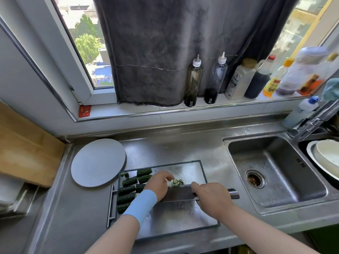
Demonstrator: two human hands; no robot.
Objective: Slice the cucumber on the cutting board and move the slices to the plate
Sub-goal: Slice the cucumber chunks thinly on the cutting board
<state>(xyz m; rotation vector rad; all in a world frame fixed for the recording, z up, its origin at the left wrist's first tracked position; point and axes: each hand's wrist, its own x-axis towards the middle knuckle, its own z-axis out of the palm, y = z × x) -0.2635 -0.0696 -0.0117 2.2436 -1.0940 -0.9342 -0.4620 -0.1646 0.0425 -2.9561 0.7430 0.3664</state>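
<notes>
On the board (183, 217), the cucumber (128, 191) lies in chunks along the left edge, out of the blade's way. A few slices (177, 182) sit mid-board, just beyond the knife (180, 194). The left hand (158, 182) curls over the piece being cut, which is mostly hidden; its fingers are tucked, probably to guide the blade safely. The right hand (211, 197) is clamped round the knife's handle. The plate (98, 162) sits bare at the board's far-left corner, seemingly touching it, so the slices have a short carry. The sink (275, 171) lies to the right of the board.
</notes>
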